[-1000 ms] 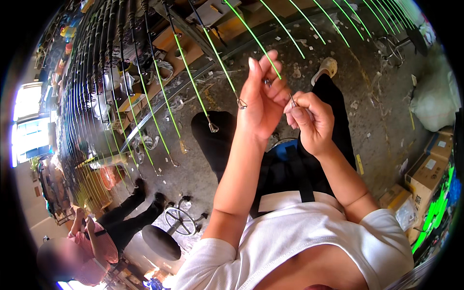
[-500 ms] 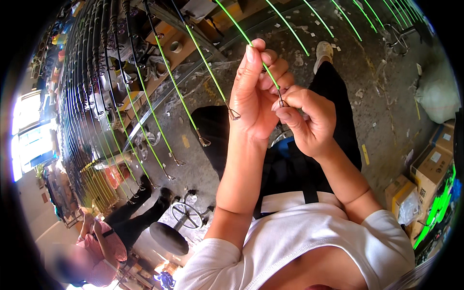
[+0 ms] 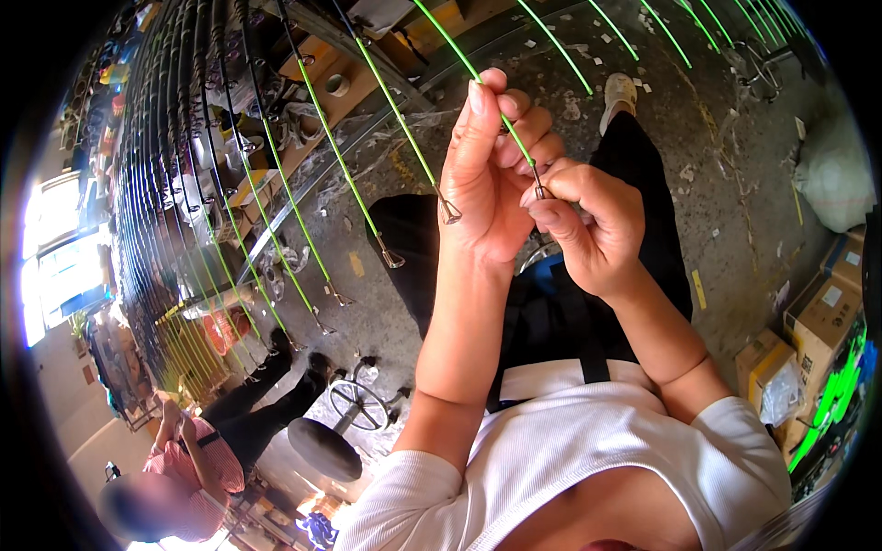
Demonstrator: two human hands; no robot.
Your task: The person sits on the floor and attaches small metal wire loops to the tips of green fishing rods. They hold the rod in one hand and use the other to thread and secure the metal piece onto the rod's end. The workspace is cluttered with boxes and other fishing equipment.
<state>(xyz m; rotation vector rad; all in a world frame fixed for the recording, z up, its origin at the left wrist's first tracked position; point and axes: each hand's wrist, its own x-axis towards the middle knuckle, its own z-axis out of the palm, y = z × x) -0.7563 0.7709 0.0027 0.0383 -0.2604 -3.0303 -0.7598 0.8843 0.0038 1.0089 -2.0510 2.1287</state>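
A thin green fishing rod point(image 3: 448, 39) runs down from the top edge to my hands. My left hand point(image 3: 487, 156) is closed around it, with the thumb and index finger pinching the green shaft. Just below, the thumb and index finger of my right hand point(image 3: 588, 216) pinch the small metal tip guide point(image 3: 540, 193) at the rod's end. Part of that guide is hidden by my fingertips. Left of my left wrist hangs another green rod point(image 3: 401, 119), its wire tip guide point(image 3: 448, 212) close beside my forearm without my fingers on it.
Many rods with black upper sections point(image 3: 197, 83) hang in a row at the left. More bare green tips point(image 3: 556, 46) line the top right. A round stool point(image 3: 323, 448) and a seated co-worker point(image 3: 197, 459) are at lower left. Cardboard boxes point(image 3: 822, 308) stand at the right.
The view has shifted slightly, so most things sit a few pixels over. Both hands keep the same grip on the rod and its tip guide.
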